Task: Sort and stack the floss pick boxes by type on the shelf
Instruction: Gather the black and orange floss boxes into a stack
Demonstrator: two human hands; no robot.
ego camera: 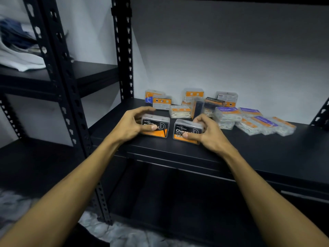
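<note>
The left hand (132,124) is gripping one charcoal box (156,126) and the right hand (207,132) is gripping its twin (187,131), side by side at the shelf (249,145) front, long axes running left-right, a narrow gap apart. The unsorted boxes (227,113) are lying behind, nearer the right hand.

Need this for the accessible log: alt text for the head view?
Two bare hands each grip a black-and-orange charcoal floss box at the front of a black shelf: left hand on the left box, right hand on the right box. Behind them lies an unsorted cluster of orange-label boxes and purple-label boxes.
</note>
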